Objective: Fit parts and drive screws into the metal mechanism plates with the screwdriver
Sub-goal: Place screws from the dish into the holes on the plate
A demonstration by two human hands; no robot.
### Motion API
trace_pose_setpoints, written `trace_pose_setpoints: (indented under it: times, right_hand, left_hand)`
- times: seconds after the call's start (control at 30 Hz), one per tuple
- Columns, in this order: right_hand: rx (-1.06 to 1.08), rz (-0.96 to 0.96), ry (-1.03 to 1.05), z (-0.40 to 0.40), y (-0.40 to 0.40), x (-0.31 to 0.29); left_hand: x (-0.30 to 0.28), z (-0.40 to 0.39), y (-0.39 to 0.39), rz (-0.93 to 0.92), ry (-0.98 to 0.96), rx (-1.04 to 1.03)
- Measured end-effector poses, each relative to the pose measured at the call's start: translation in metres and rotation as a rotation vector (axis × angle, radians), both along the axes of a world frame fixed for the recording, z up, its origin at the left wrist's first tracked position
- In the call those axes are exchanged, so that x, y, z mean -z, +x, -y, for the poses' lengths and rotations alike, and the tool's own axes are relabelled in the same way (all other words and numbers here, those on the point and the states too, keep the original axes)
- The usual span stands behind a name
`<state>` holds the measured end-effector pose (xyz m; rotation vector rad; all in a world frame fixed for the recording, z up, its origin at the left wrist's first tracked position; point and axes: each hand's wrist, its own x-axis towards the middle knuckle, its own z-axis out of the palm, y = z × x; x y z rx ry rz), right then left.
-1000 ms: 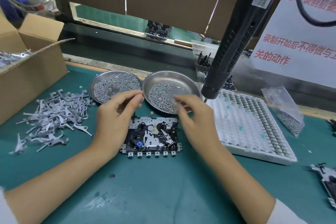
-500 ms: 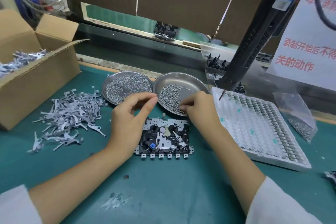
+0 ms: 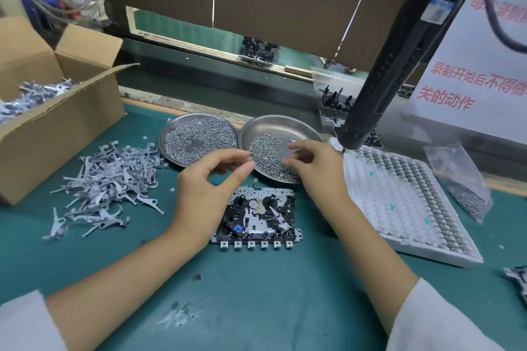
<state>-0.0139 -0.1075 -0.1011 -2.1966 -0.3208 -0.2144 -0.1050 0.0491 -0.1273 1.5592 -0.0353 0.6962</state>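
Note:
The metal mechanism plate (image 3: 256,218) lies flat on the green mat, with black parts and a blue piece on it. My left hand (image 3: 211,188) hovers over its left end, thumb and forefinger tips close together as in a pinch; anything between them is too small to see. My right hand (image 3: 316,171) hangs above the near edge of the right screw dish (image 3: 285,125), its fingers loosely curved, apart and slightly blurred. The black electric screwdriver (image 3: 399,65) hangs slanted at the right, its tip just beyond my right hand, and neither hand touches it.
A second dish of screws (image 3: 171,134) sits left of the first. Grey metal levers (image 3: 105,179) are heaped at the left beside an open cardboard box (image 3: 57,128). A white parts tray (image 3: 399,208) and a bag of screws (image 3: 462,182) lie at the right. Another mechanism (image 3: 517,279) is at the right edge.
My right hand dipped into the right screw dish and has now lifted, its fingers spread wider. My left hand kept its pinch pose above the plate. The view shifted slightly.

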Motion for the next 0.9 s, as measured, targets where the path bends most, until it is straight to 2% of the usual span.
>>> trace_pose_setpoints:
  times: [0.23,0.4,0.6,0.73,0.9]
  right_hand:
    - [-0.009,-0.016,0.012,0.003,-0.002,-0.003]
    - [-0.093,-0.147,0.346,0.011,-0.023,-0.013]
    - [-0.191,-0.318,0.653,0.020,-0.069,-0.008]
    - [-0.197,-0.430,0.796,0.021,-0.080,-0.002]
    - [-0.234,-0.477,0.868,0.020,-0.083,-0.002]
  left_hand:
    - [0.001,0.001,-0.001,-0.007,0.011,0.016]
    - [-0.003,0.005,-0.005,0.021,0.065,0.018]
    - [-0.005,0.013,-0.015,0.090,0.237,0.047]
    - [-0.004,0.015,-0.017,0.116,0.299,0.060]
    - [-0.003,0.017,-0.017,0.153,0.361,0.061]
